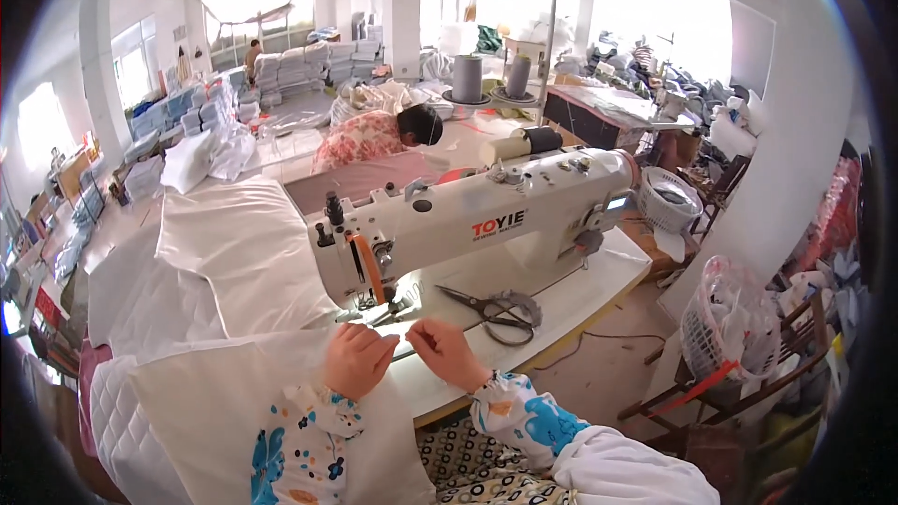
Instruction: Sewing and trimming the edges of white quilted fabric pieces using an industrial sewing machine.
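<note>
My left hand (357,358) and my right hand (447,352) meet fingertip to fingertip on the white table just in front of the needle of a white sewing machine (468,220). Both pinch the edge of a white quilted fabric (234,262) that spreads left of the machine and hangs toward my lap. Something thin, maybe a thread, seems stretched between the fingers; it is too small to tell. Black scissors (496,310) lie on the table to the right of my right hand. Patterned sleeve covers are on both forearms.
Two large thread cones (491,78) stand on a rack behind the machine. A person in a floral top (374,136) bends over a table beyond. Stacks of white fabric fill the left. White plastic baskets (725,327) stand at the right, on wooden stools.
</note>
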Demonstrator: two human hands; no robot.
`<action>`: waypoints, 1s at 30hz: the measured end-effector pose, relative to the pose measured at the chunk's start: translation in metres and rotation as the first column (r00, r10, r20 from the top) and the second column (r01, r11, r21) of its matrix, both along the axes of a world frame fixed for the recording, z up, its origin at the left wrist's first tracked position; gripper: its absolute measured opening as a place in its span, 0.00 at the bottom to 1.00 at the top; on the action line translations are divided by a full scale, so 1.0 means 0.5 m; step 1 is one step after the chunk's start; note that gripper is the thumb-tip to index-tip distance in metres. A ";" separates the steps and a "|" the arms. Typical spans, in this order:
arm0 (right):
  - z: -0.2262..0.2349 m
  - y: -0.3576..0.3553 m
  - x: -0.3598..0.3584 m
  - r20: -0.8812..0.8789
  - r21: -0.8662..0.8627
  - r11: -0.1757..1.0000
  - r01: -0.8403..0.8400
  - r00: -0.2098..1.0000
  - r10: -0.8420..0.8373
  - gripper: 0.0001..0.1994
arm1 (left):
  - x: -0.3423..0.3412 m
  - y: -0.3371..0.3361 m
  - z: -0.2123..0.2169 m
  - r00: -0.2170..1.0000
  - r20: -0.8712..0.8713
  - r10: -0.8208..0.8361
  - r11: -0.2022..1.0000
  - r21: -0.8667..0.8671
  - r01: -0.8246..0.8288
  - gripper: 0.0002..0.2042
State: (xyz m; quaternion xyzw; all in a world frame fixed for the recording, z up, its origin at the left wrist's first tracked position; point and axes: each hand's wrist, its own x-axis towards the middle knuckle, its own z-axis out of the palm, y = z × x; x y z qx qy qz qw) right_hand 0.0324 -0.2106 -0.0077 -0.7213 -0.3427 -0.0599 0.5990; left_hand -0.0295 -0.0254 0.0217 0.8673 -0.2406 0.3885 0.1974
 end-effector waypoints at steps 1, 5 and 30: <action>0.006 0.005 -0.010 -0.018 -0.025 0.999 -0.033 0.999 0.032 0.07 | -0.010 0.003 0.004 0.999 0.043 0.013 1.000 0.015 -0.014 0.06; -0.017 0.004 -0.006 0.130 0.024 1.000 -0.009 0.992 0.006 0.04 | -0.008 0.001 0.005 1.000 0.023 0.013 0.998 0.055 -0.015 0.06; 0.064 -0.219 0.088 0.383 -0.863 0.284 0.418 0.908 -0.170 0.17 | 0.027 0.050 -0.062 0.901 -0.254 0.352 0.862 -0.288 -0.418 0.02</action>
